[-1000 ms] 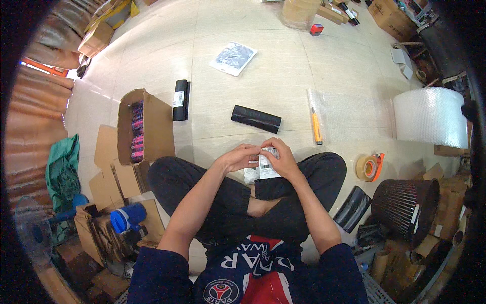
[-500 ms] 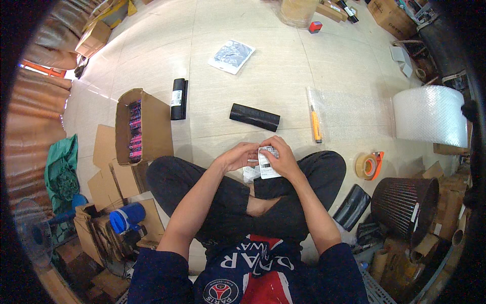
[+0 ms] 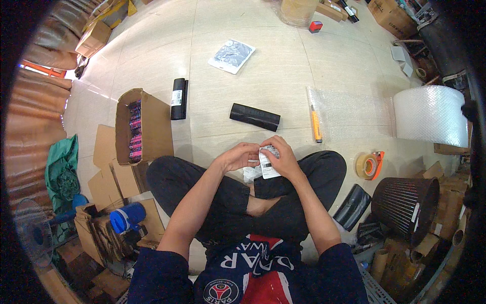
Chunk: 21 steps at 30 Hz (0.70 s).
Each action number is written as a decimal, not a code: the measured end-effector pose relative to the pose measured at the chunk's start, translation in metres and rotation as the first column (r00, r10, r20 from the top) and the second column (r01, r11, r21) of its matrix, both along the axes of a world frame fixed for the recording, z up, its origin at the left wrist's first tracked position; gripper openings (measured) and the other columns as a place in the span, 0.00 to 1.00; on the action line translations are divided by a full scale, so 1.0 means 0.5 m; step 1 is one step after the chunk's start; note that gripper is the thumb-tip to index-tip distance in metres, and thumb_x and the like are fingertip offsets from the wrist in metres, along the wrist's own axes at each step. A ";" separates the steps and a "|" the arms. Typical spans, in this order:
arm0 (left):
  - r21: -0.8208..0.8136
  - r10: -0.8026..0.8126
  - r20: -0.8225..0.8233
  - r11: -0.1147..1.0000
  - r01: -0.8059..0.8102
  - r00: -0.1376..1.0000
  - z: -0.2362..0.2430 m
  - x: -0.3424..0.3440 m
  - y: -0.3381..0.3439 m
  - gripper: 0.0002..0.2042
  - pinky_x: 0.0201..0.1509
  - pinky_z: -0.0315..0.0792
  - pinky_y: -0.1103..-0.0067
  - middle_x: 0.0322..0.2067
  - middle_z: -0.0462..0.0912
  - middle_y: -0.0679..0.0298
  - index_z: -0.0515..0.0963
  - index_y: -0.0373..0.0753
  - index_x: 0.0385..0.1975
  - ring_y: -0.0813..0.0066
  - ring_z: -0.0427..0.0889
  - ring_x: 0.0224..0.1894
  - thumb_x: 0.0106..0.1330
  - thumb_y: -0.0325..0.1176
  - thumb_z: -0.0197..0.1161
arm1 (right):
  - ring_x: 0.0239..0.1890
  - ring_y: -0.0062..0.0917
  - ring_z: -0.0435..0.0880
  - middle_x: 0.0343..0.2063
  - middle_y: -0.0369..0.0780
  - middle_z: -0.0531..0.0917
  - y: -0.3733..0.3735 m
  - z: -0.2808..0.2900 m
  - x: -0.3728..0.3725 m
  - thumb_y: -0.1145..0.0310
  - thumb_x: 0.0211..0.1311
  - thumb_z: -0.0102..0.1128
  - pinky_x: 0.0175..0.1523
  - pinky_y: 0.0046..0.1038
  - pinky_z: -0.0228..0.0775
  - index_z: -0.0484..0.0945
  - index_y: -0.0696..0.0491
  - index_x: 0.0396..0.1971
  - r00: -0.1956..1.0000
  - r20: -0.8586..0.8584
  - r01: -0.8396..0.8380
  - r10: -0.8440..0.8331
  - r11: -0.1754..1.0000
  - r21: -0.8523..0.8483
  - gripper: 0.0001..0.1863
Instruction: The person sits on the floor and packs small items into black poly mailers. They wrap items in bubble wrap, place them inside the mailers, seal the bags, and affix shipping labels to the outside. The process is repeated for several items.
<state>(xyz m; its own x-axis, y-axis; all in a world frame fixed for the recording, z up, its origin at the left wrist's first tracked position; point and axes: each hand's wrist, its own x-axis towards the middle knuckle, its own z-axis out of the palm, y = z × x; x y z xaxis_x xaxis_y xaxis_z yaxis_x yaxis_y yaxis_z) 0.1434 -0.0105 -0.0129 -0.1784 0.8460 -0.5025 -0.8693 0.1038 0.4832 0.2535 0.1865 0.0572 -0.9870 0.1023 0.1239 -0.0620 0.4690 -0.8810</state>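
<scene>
I sit cross-legged, both hands over my shins. My right hand (image 3: 280, 158) grips a white printed label (image 3: 267, 169), and my left hand (image 3: 239, 156) pinches at its upper left edge. Some crumpled white paper or plastic (image 3: 250, 174) lies just below my fingers. A black roll (image 3: 254, 117) lies beyond my hands, and another black roll with a white label (image 3: 178, 109) is to its left. To the right a yellow box cutter (image 3: 316, 127) rests on a bubble wrap sheet (image 3: 349, 114). A flat white package (image 3: 231, 57) lies farther away.
An open carton (image 3: 154, 126) of pink-and-dark packets, flattened cardboard (image 3: 101, 185) and a blue container (image 3: 129, 217) are at my left. A large bubble wrap roll (image 3: 428, 115), a tape dispenser (image 3: 369, 165) and a dark bin (image 3: 404, 207) are at my right. A red stamp (image 3: 315, 27) sits farther back.
My hands and the label have moved only very slightly, with small shifts of the fingers along its edge. The rest appears the same, apart from a slight shift of the view.
</scene>
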 end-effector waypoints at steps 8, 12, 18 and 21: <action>-0.027 -0.059 0.045 0.998 0.060 0.997 0.025 0.001 0.004 0.18 0.64 0.80 0.66 0.53 0.85 0.59 0.79 0.34 0.58 0.67 0.85 0.54 0.78 0.41 0.64 | 0.51 0.43 0.82 0.40 0.43 0.83 -0.014 0.005 0.000 0.73 0.63 0.71 0.59 0.41 0.73 0.84 0.56 0.42 0.990 -0.132 0.051 -0.039 0.995 0.088 0.09; -0.019 -0.170 0.104 0.985 0.173 0.980 0.024 0.006 0.000 0.17 0.64 0.78 0.67 0.53 0.83 0.60 0.79 0.35 0.57 0.69 0.83 0.54 0.79 0.41 0.62 | 0.49 0.42 0.83 0.40 0.43 0.83 -0.013 -0.002 -0.007 0.73 0.64 0.69 0.57 0.41 0.75 0.83 0.56 0.40 0.985 -0.171 0.041 -0.036 0.999 0.030 0.06; -0.198 -0.083 -0.296 0.980 0.024 0.952 0.017 -0.017 0.001 0.23 0.67 0.78 0.65 0.58 0.83 0.58 0.75 0.34 0.65 0.67 0.83 0.61 0.79 0.44 0.61 | 0.44 0.47 0.87 0.39 0.48 0.85 0.036 -0.008 -0.059 0.75 0.69 0.63 0.52 0.43 0.78 0.71 0.55 0.51 0.988 0.154 0.030 0.011 0.965 -0.262 0.15; -0.201 0.219 -0.330 0.934 -0.295 0.918 0.024 -0.040 0.028 0.24 0.63 0.81 0.68 0.57 0.83 0.57 0.75 0.34 0.65 0.68 0.85 0.60 0.76 0.41 0.66 | 0.47 0.54 0.87 0.40 0.51 0.85 0.061 -0.009 -0.114 0.77 0.69 0.60 0.53 0.46 0.77 0.69 0.51 0.54 0.982 0.161 -0.084 0.094 0.994 -0.067 0.17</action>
